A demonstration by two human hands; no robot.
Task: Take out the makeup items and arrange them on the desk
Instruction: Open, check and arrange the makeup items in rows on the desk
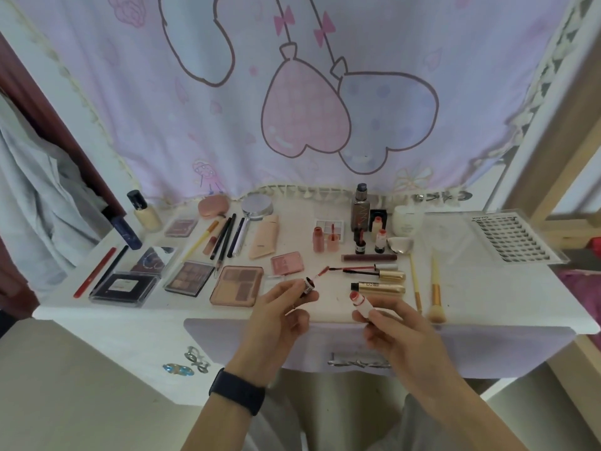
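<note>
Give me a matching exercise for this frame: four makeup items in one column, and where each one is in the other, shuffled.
Items
1. false-lash tray
2. red pencil
3. white tube with a red tip
4. small dark bottle with a red mouth

Places
A. pinched in the left hand
B. lying at the front left of the desk
C. held in the right hand
D. flat at the desk's far right

Pairs: 1-D, 2-B, 3-C, 4-A

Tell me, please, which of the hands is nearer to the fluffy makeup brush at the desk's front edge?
Right. The right hand sits just left of the fluffy makeup brush; the left hand is farther left, beyond the right one.
</note>
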